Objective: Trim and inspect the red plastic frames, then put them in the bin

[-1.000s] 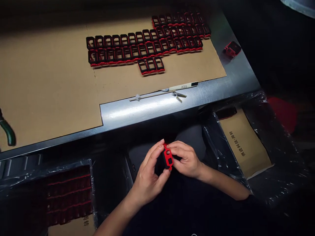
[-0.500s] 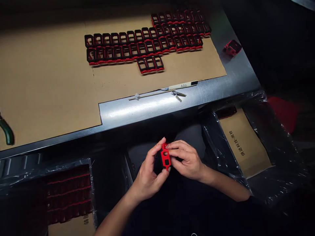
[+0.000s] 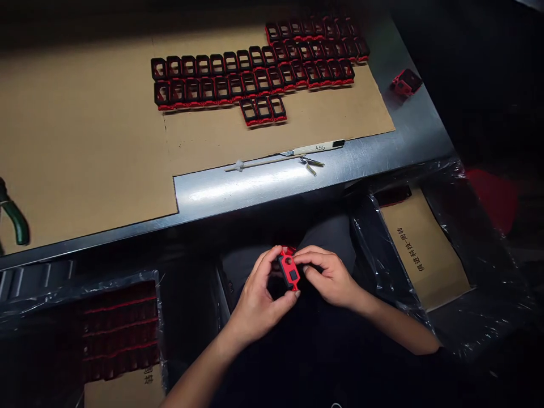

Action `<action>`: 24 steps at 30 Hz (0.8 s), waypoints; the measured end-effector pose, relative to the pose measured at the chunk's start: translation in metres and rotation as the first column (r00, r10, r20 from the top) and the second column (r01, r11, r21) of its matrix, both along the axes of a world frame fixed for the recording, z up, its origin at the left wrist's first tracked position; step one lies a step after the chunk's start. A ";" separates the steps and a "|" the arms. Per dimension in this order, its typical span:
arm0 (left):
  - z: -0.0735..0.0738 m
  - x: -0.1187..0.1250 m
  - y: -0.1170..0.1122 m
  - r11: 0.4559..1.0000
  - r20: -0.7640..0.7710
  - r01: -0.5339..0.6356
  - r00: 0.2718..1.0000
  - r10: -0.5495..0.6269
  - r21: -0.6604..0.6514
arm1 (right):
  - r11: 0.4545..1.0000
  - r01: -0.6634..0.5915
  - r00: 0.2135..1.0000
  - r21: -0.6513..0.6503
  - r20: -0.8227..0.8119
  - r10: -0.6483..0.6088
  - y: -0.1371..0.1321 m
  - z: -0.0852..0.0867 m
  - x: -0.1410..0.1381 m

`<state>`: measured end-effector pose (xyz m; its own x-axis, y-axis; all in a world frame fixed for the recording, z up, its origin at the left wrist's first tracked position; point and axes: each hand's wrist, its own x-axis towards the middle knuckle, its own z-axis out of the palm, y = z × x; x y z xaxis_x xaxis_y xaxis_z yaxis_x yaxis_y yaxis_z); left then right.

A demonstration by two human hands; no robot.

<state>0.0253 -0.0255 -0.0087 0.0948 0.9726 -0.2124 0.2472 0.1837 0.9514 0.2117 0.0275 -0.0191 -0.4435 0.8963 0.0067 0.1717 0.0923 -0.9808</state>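
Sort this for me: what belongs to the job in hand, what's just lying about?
Likely the job's:
red-black piece in the left hand
rows of similar pieces
dark-red pieces, lower left
lone piece, right

Apparently lying about, untouched:
green-handled tool
A55-marked tool
white-tufted stick
small metal bits

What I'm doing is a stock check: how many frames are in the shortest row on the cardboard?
3: left frame, middle frame and right frame, side by side on the cardboard. None in that row appears hidden.
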 end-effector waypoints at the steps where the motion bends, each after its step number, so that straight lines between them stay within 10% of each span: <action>1: 0.000 0.000 0.001 1.000 -0.009 0.009 1.000 -0.009 0.017 | 0.999 0.003 1.000 -0.045 -0.011 -0.004 0.000 0.001 0.001; 24: -0.008 -0.003 0.008 0.763 -0.402 0.331 0.910 -0.102 0.555 | 0.879 -0.155 0.946 -0.452 -0.323 0.001 0.004 0.008 0.003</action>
<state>0.0221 -0.0176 -0.0167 0.3555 0.8678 0.3472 0.5235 -0.4926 0.6951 0.2149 0.0311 -0.0108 -0.5570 0.7901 -0.2559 -0.1296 -0.3870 -0.9129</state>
